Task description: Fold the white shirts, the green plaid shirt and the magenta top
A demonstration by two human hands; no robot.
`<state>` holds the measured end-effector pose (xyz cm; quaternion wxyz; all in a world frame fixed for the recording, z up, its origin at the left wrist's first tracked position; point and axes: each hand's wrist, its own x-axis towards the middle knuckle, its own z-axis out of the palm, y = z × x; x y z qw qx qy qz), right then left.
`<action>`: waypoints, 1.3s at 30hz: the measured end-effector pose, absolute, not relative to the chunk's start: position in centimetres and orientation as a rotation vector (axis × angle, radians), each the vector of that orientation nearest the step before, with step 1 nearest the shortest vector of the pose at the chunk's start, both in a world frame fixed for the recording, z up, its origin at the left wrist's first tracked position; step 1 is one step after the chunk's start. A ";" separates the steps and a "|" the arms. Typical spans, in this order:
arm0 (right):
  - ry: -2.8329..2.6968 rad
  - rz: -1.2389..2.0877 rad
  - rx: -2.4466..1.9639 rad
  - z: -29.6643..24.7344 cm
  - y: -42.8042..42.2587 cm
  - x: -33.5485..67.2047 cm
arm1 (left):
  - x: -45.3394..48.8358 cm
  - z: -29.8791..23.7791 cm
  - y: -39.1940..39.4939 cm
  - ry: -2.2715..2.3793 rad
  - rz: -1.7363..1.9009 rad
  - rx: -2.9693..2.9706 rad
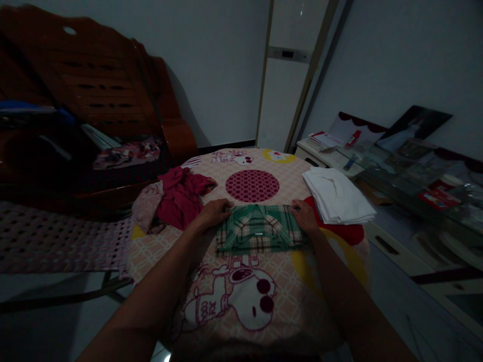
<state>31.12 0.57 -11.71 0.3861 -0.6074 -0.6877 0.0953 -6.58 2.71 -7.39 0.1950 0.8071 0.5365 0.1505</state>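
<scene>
A folded green-and-white plaid shirt [260, 244] lies flat on the round table, its collar facing up. My left hand [215, 213] is at the shirt's far left corner, with bent fingers closed on the fabric edge. At the far right corner, my right hand [304, 216] likewise grips the edge between thumb and fingers. Beneath the shirt spreads a pink patterned tablecloth [151, 259] with cartoon dogs. Left of my left hand sits a crumpled heap of magenta clothing [181, 198]. Folded white cloth [335, 196] is stacked beyond my right hand.
A wooden bench [101, 80] with clothes on it stands at the back left, beside a woven lounger [64, 236]. Behind the table rises a tall white air conditioner [283, 95]. To the right, a glass-topped cabinet [400, 186] holds papers, a framed picture and small items.
</scene>
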 end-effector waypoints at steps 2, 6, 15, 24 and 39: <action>-1.698 0.285 -1.556 -11.0 0.2 30.9 | -6.6 -7.4 2.7 1.534 0.419 2.271; -1.595 0.368 -1.571 -9.6 -0.5 30.3 | -7.0 -7.6 2.5 1.481 0.584 2.202; -1.582 0.729 -1.593 -7.9 -1.0 30.0 | -8.0 -8.2 3.5 1.301 0.634 1.844; -1.454 0.751 -1.512 -6.0 -1.9 30.4 | -7.4 -5.2 2.5 1.321 0.708 1.553; -0.716 0.143 -1.246 -2.0 -3.5 35.3 | 12.5 6.4 13.7 1.367 1.282 2.187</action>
